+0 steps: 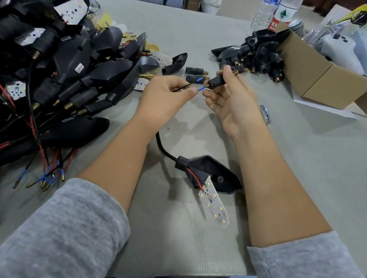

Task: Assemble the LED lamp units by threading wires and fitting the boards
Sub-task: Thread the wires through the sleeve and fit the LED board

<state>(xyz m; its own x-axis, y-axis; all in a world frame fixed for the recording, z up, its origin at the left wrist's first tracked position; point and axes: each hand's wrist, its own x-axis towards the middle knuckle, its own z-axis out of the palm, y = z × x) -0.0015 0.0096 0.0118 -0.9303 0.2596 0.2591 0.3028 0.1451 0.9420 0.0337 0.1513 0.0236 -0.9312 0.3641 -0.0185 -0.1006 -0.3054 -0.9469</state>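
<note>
My left hand [164,98] pinches thin wires [184,86] with blue-sleeved terminals [200,89] at their ends. My right hand [229,98] grips a black threaded stem [218,81] with a brass screw tip, held just right of the terminals, which touch its lower opening. A black cable [165,151] runs from under my left wrist down to a black lamp housing [213,172] lying on the table between my forearms. A white LED board [215,204] hangs out of that housing on red and black leads.
A large heap of assembled black lamp units [50,57] with red wires fills the left side. Loose black stems [196,74] lie beyond my hands. More housings [255,53] sit beside an open cardboard box [320,74]. Plastic bottles [279,11] stand at the back.
</note>
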